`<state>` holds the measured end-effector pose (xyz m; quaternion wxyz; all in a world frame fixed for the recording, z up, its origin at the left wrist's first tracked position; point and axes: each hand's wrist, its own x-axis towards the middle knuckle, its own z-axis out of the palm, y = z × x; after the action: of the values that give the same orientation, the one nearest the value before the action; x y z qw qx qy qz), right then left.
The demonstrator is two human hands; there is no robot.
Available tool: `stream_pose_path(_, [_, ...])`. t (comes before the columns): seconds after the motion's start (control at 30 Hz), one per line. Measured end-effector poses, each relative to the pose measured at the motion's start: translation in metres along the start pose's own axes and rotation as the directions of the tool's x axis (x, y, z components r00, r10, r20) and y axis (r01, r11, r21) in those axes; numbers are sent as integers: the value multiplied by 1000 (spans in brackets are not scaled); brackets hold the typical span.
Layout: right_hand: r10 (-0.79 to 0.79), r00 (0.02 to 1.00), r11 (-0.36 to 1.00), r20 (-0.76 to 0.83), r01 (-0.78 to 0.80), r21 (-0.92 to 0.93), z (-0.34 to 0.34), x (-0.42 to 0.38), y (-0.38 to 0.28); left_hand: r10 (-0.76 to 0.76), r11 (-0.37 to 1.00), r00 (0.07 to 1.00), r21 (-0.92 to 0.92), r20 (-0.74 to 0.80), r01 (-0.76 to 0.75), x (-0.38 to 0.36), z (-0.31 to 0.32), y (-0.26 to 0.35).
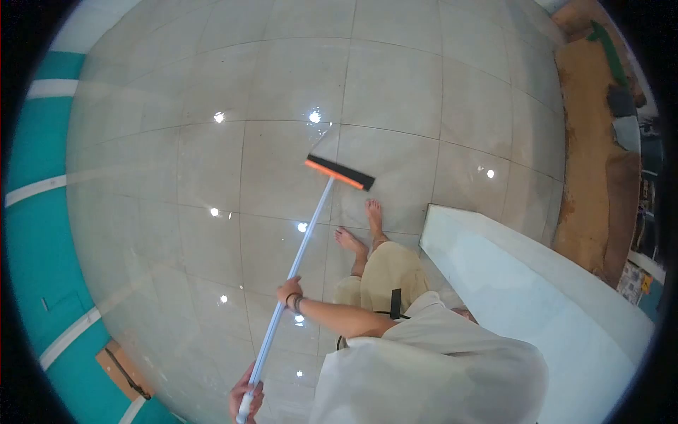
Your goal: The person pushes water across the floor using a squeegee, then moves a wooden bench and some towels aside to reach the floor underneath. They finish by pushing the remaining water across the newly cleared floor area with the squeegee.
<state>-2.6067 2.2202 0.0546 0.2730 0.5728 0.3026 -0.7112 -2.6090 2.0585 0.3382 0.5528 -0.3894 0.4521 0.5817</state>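
Two hands are closed around one long white pole (pixel 296 258). At the far left, a teal wall (pixel 35 247) with white stripes is seen. Near the bottom edge, the left hand (pixel 245 396) is wrapped around the pole's end; further up, the right hand (pixel 289 290), banded at the wrist, is clasped on the shaft. The orange-and-black squeegee head (pixel 340 172) is set on the glossy tiled floor (pixel 395 85), just beyond two bare feet (pixel 360 230). At right, a pale slab (pixel 537 283) is seen.
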Motion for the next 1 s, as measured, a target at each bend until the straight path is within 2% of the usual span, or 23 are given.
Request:
stream_pose_path(0.03, [-4, 1000, 999, -4, 4, -33, 16, -13, 8, 9, 1000, 1000, -6, -12, -9, -24, -3, -5])
stream_pose_path(0.1, [1, 981, 970, 194, 46, -238, 45, -12, 33, 89, 979, 924, 204, -371, -12, -68, -5, -20])
stream_pose_path(0.13, [10, 965, 949, 262, 73, -307, 42, -30, 28, 95, 981, 921, 192, -378, -23, -80, 1, -26])
stream_pose_path(0.2, [69, 979, 985, 194, -36, -166, 37, -77, 15, 141, 985, 921, 142, -363, -95, -100, 12, -37])
stream_pose_path(0.23, [78, 976, 984, 203, -43, -175, 35, -84, 17, 141, 986, 916, 134, -375, -97, -106, 20, -43])
stream_pose_path(0.3, [133, 975, 986, 178, -112, -123, 36, -90, 14, 348, 902, 855, 386, -385, -194, -107, 37, -47])
stream_pose_path(0.33, [89, 991, 986, 102, -73, -151, 42, -88, 19, 343, 905, 854, 380, -391, -190, -109, 32, -49])
stream_pose_path(0.37, [103, 989, 984, 102, -87, -153, 39, -87, 26, 341, 917, 846, 345, -410, -202, -114, 19, -49])
stream_pose_path(0.43, [128, 953, 987, 275, -149, 58, 13, -100, 0, 330, 929, 838, 308, -436, -205, -111, 2, -46])
stream_pose_path(0.47, [156, 957, 976, 247, -188, 112, -7, -107, -17, 318, 916, 923, 321, -218, -240, -95, 0, -40])
stream_pose_path(0.53, [67, 994, 997, 83, -70, 36, -32, -83, -25, 292, 900, 956, 331, 29, -285, -53, 12, -33])
stream_pose_path(0.57, [-24, 997, 996, 74, 18, 85, -54, -74, -30, 291, 898, 956, 332, 46, -289, -29, 27, -34])
stream_pose_path(0.6, [-7, 974, 956, 228, -60, 286, -86, -25, -24, 217, 918, 972, 319, 89, -234, -3, 45, -30])
stream_pose_path(0.63, [-45, 999, 987, -10, 46, 152, -108, -25, -38, 148, 930, 979, 316, 144, -187, 27, 63, -23])
stream_pose_path(0.67, [-88, 995, 972, -56, 98, 215, -132, -30, -49, 105, 929, 977, 331, 186, -163, 46, 78, -20])
stream_pose_path(0.7, [-89, 988, 988, -130, 104, 116, -154, -13, -51, 59, 928, 972, 347, 229, -139, 64, 91, -19])
stream_pose_path(0.77, [-121, 975, 983, -188, 143, 113, -205, -18, -62, -45, 932, 968, 358, 248, -48, 99, 113, -22])
stream_pose_path(0.83, [-142, 943, 961, -302, 204, 185, -250, 0, -68, -132, 892, 928, 450, 348, -41, 130, 134, -25])
stream_pose_path(0.87, [-133, 926, 948, -353, 223, 227, -266, 6, -60, -139, 894, 932, 447, 335, -28, 138, 144, -28])
stream_pose_path(0.93, [-203, 879, 881, -431, 356, 312, -291, 22, -51, -258, 863, 927, 496, 273, 95, 157, 166, -30])
stream_pose_path(0.97, [-227, 861, 851, -456, 402, 337, -299, 26, -50, -255, 863, 928, 496, 273, 92, 161, 174, -33])
stream_pose_path(1.0, [-163, 891, 867, -425, 334, 369, -303, 21, -50, -252, 878, 937, 464, 242, 117, 165, 180, -36])
